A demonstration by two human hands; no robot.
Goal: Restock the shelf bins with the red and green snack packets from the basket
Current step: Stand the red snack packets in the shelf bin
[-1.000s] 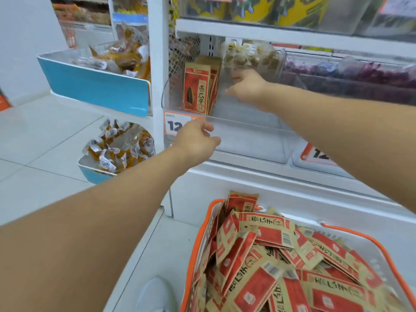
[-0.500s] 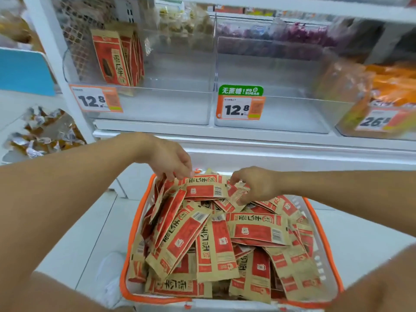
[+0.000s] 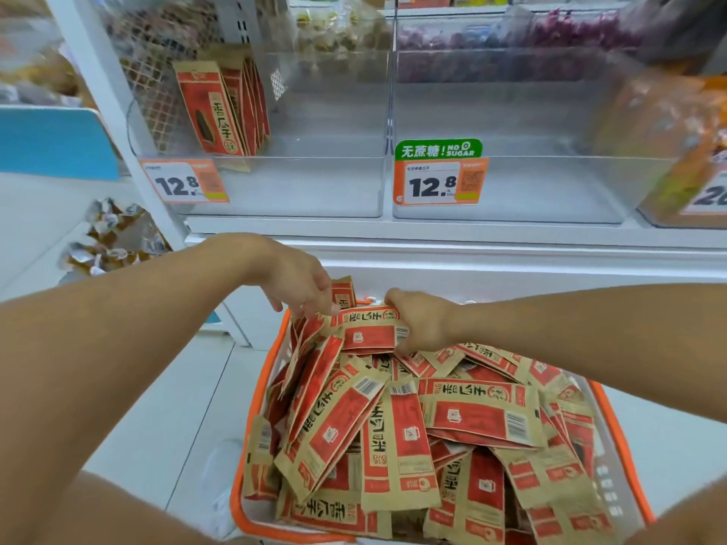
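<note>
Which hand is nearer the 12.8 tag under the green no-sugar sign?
Right. The right hand lies almost directly below that price tag, at the basket's far end; the left hand sits farther left.

we see a bright, evenly lit shop scene under soft white light with barely any shadows. the wide lens bends the shelf upright (image 3: 98,108) and the picture's edges. the top corners are smeared with blur; the price tag (image 3: 440,182) and the red packets (image 3: 480,416) read sharply.
</note>
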